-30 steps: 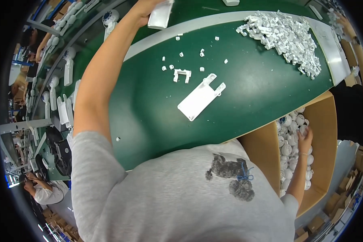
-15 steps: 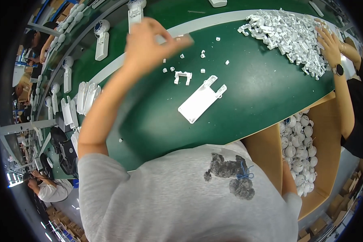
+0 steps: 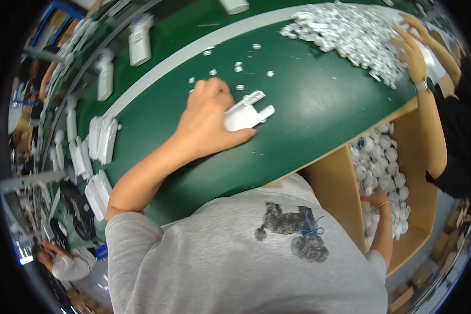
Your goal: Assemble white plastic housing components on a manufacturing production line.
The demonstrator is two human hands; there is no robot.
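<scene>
Your left hand is on the white plastic part in the middle of the green worktop, right hand's way off in the box.

Biggest first: the green worktop (image 3: 309, 115) runs across in front of you, and at its right end there's a cardboard box (image 3: 340, 193) full of small round white pieces (image 3: 382, 167). Your left hand (image 3: 206, 118) lies over the white plastic part (image 3: 246, 112), fingers curled round its near end, so that grip is closed on it. The part's long axis points up and to the right, its two prongs sticking out past your fingertips. Your right hand (image 3: 374, 201) is down in the box among the round pieces, well apart from the part; can't tell if it's closed on anything. So the left is the nearer hand by far. A co-worker's hand (image 3: 411, 49) is in the pile of small white parts (image 3: 350, 31) at the far right.
</scene>
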